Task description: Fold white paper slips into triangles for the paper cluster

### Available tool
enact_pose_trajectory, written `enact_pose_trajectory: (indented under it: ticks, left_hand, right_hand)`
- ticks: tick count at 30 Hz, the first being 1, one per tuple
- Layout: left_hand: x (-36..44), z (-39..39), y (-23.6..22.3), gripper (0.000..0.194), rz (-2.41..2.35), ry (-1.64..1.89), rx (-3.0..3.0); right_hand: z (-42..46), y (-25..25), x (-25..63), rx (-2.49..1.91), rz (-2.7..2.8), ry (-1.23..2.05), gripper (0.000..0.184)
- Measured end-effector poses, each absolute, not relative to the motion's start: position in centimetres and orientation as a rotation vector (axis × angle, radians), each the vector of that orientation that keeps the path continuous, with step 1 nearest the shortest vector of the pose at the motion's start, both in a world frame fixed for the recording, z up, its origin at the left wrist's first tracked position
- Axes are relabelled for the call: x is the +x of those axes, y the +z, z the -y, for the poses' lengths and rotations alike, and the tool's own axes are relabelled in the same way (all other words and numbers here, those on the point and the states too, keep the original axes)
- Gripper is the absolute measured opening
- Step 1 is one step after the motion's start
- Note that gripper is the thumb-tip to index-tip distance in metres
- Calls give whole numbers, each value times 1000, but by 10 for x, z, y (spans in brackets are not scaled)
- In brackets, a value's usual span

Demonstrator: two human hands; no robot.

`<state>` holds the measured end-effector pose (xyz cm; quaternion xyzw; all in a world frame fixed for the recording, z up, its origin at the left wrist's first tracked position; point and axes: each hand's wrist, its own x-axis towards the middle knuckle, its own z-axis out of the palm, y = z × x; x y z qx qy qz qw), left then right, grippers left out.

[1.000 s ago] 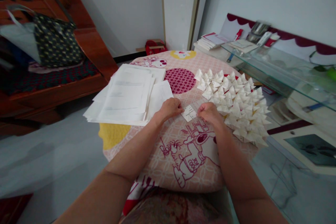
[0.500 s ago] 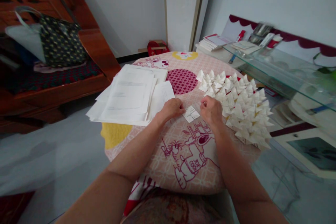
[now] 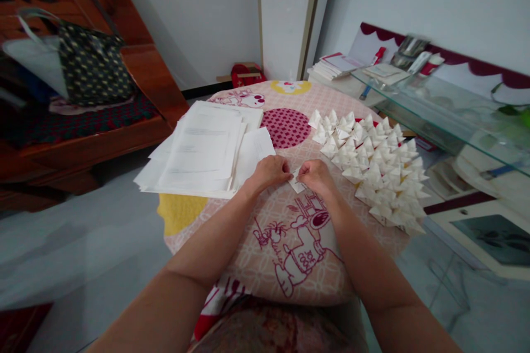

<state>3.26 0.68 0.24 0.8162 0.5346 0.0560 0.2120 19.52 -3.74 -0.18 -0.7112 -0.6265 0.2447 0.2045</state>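
"Paper square [image 3: 296, 186], where?"
"On the tabletop [image 3: 253, 270], left hand [image 3: 271, 171] at its ten o'clock, right hand [image 3: 317, 176] at its two."
"Grips?"
"Both curled; from here I can't tell whether either pinches it."

Left hand [image 3: 271, 170], right hand [image 3: 317, 175], paper square [image 3: 296, 183] between

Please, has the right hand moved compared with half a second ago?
Yes: against the maroon circle on the tablecloth, the right hand has moved left, and now covers part of the small paper square.

Two hands [image 3: 271, 171] [image 3: 317, 175], one paper square [image 3: 297, 185]
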Motion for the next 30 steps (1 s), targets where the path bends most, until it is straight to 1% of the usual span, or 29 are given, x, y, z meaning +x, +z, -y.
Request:
enact_pose_trajectory:
  ticks: [4,6,12,17,22,25,27,30]
  left_hand:
    - [32,-8,4,12,-1450,198,2213]
    - [31,-10,5,11,-1406,227,2184]
    - [19,-15,2,23,-1280,294,2103]
    - [13,-16,0,26,-1196,402,2074]
    - [29,-6,-3,18,-1234,407,2200]
    - [41,-2,-5,19,-1364,371,2256]
    - [46,-2,-5,17,-1404,344,2239]
    - [46,-4,-6,10,-1342,378,2146]
  right_hand:
    - [38,-4,195,-1998,1749,677,10]
    - [38,-4,195,-2003,1758,670,10]
    - [40,-1,195,-1994,1752,663,12]
    - [42,-2,197,-1963,1723,691,9]
    - [42,-6,199,-1934,1704,712,8]
    - [43,-8,199,-1917,1686,724,7]
    - [44,-9,200,-1887,1664,745,8]
    - [46,-12,204,-1782,1572,842,8]
